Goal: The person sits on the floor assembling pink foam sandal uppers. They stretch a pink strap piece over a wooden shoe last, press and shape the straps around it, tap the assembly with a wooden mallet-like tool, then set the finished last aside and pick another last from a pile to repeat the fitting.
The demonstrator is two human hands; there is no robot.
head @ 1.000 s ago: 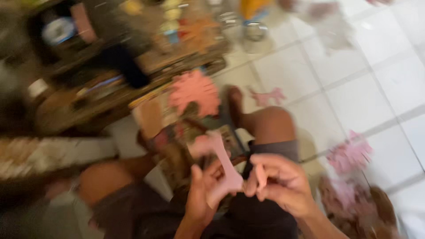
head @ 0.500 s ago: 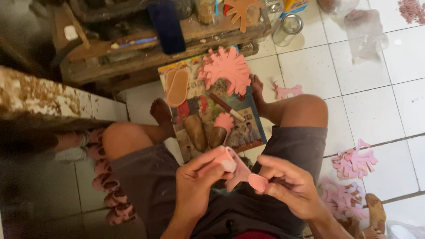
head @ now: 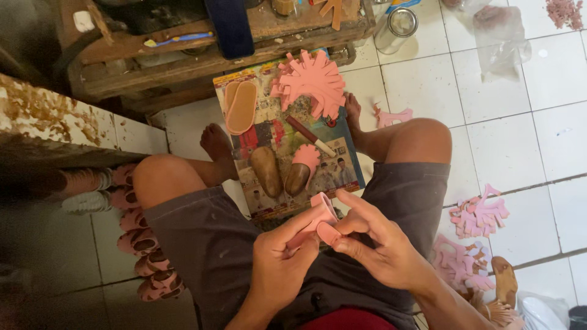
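white tile floor (head: 428, 91); both hands, left hand (head: 278, 266) and right hand (head: 382, 247), clamped on pink strap piece (head: 321, 221), mid-fold; pink cutout pile (head: 312, 79) untouched.

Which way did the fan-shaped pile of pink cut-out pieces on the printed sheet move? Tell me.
No. The fan-shaped pile of pink cut-out pieces sits at the same top corner of the printed sheet as before; only the camera shifted.

The pink strap piece (head: 319, 219) is partly hidden by both grips; the bottom edge crops the forearms.
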